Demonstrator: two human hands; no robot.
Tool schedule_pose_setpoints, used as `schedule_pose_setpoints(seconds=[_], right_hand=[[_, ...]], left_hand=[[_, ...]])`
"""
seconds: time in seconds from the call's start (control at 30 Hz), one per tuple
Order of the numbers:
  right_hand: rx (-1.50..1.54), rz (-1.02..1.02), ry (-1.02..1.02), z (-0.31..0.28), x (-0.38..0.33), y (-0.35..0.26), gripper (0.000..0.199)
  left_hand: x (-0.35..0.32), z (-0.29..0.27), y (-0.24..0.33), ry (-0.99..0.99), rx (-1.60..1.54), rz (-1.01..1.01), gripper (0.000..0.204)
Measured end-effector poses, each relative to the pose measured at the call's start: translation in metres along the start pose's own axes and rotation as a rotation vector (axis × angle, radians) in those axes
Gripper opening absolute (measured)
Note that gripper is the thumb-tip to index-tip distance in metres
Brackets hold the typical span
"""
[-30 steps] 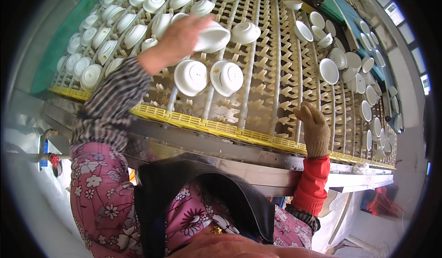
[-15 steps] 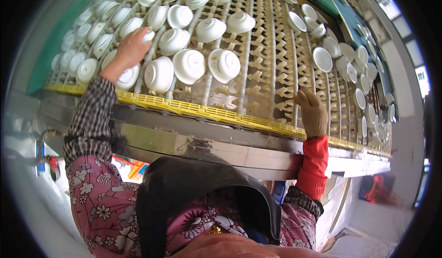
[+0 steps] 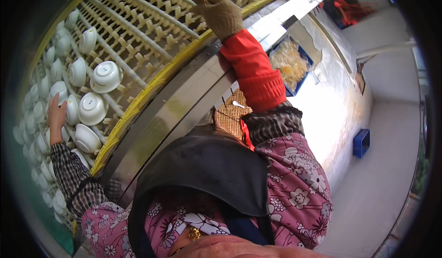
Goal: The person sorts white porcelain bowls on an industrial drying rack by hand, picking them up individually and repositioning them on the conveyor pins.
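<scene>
At the frame's left edge, your bare left hand (image 3: 56, 115) lies flat with fingers together against a small white ceramic bowl (image 3: 72, 109) on the cream pegged conveyor rack (image 3: 152, 37). At top centre, your tan-gloved right hand (image 3: 220, 13) rests loosely curled on the rack's yellow rim (image 3: 152, 87), gripping nothing.

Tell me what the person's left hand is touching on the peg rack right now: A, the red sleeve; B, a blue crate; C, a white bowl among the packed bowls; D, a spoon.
C: the bare left hand rests against a white bowl on the peg rack, while the gloved right hand sits near the rack's yellow edge, away from the bowls.
</scene>
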State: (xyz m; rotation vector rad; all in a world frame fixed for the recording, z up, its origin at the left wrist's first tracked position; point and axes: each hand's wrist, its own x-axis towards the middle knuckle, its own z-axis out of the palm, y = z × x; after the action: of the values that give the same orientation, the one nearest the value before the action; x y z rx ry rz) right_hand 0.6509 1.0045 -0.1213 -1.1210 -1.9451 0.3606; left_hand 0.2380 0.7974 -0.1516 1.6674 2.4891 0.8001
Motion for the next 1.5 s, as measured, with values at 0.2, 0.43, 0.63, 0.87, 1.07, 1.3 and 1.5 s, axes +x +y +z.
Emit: schedule_pose_setpoints(seconds=[0.2, 0.43, 0.63, 0.87, 1.07, 1.3, 1.5], right_hand=[[-0.148, 0.133, 0.199, 0.035, 0.009, 0.017, 0.024], [0.346, 0.294, 0.104, 0.056, 0.000, -0.013, 0.037], [0.549, 0.199, 0.227, -0.014, -0.051, 0.018, 0.034], [1.107, 0.135, 0.643, -0.139, -0.088, 0.092, 0.040], [1.528, 0.276, 0.770, -0.207, -0.131, 0.140, 0.046], [1.319, 0.735, 1.247, -0.183, -0.246, 0.219, 0.047], [0.958, 1.236, 1.495, -0.164, -0.381, 0.221, 0.036]], left_hand=[[-0.011, -0.005, 0.088, -0.064, -0.496, 0.317, 0.033], [-0.049, 0.060, 0.252, 0.051, -0.304, 1.173, 0.063], [-0.156, 0.163, 0.350, -0.047, -0.557, 1.451, 0.064], [-0.237, 0.201, 0.347, -0.232, -0.582, 1.465, 0.064], [-0.278, 0.199, 0.377, -0.907, -0.211, 1.513, 0.057], [-0.304, 0.205, 0.406, -1.275, 0.068, 2.064, 0.043], [-0.324, 0.209, 0.380, -0.936, -0.747, 1.887, 0.025]])
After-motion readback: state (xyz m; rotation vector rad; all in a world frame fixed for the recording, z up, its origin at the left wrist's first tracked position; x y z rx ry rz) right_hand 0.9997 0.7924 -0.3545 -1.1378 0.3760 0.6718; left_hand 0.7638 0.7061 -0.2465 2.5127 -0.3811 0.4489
